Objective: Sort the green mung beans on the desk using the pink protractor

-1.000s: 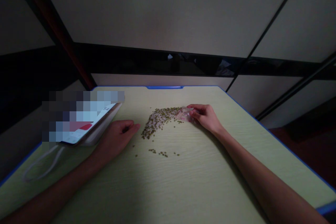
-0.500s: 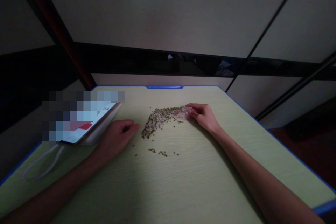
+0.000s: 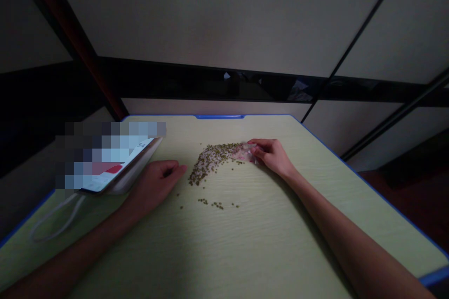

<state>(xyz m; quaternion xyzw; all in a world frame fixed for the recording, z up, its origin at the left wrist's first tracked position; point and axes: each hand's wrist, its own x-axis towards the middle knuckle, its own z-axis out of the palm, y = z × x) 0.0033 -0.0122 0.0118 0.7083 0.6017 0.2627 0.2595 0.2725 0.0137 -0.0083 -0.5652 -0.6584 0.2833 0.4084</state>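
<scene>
A spread of small green beans, apparently mung beans (image 3: 199, 175), mixed with pale grains (image 3: 209, 159), lies on the tabletop in a curved heap. At the heap's right end, my right hand (image 3: 271, 154) pinches a small clear plastic bag (image 3: 244, 152) with pinkish marks. The bag lies low against the beans; whether anything is inside it, I cannot tell. To the left of the heap, my left hand (image 3: 157, 177) rests on the table with its fingers curled in and the thumb pointing at the beans. Nothing shows in it.
A phone (image 3: 108, 173) with a lit, partly blurred screen leans on a pale stand at the left, and a white cord loop (image 3: 58, 231) hangs from it. Stray beans (image 3: 217, 205) lie nearer me. The wooden table (image 3: 259, 243) has a blue edge; cabinet panels (image 3: 210, 18) rise behind it.
Both hands stay almost in place. The clear bag's visible part has shifted slightly in my right fingers. The beans look the same.
</scene>
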